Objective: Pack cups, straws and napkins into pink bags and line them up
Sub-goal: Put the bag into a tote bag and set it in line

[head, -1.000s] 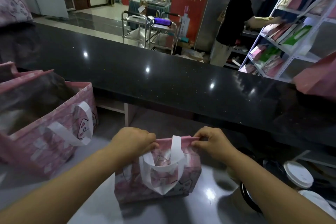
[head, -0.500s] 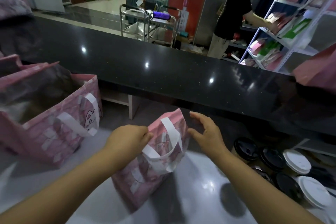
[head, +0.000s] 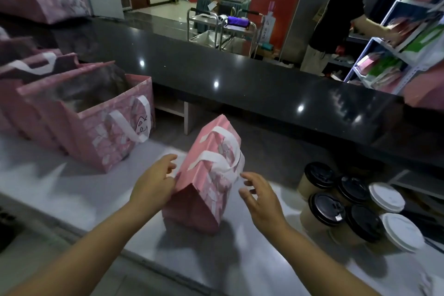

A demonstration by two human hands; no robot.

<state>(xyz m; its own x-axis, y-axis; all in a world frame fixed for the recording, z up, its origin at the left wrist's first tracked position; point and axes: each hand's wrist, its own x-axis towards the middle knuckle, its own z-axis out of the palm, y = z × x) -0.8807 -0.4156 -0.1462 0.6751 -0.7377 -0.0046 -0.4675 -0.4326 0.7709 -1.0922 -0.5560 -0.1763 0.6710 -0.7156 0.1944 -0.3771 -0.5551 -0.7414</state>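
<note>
A small pink bag [head: 206, 190] with white handles stands on the white worktop [head: 72, 190], its narrow side towards me and its top leaning away. My left hand [head: 153, 185] touches the bag's left edge with loosely bent fingers. My right hand [head: 260, 199] hovers just right of the bag with spread fingers, close to the white handle and holding nothing. Several lidded paper cups [head: 328, 209], with black and white lids, stand in a cluster to the right. Whatever the bag contains is hidden.
A row of larger open pink bags [head: 113, 134] lines the left of the worktop. A raised black counter [head: 240, 79] runs across behind. Beyond it a person [head: 336, 14] works at a shelf [head: 389, 55] of packets, near a metal trolley [head: 216, 29].
The bag has turned from facing me to narrow side on and shifted forward. Both hands have let go of its top; my right hand has drawn back to its right.
</note>
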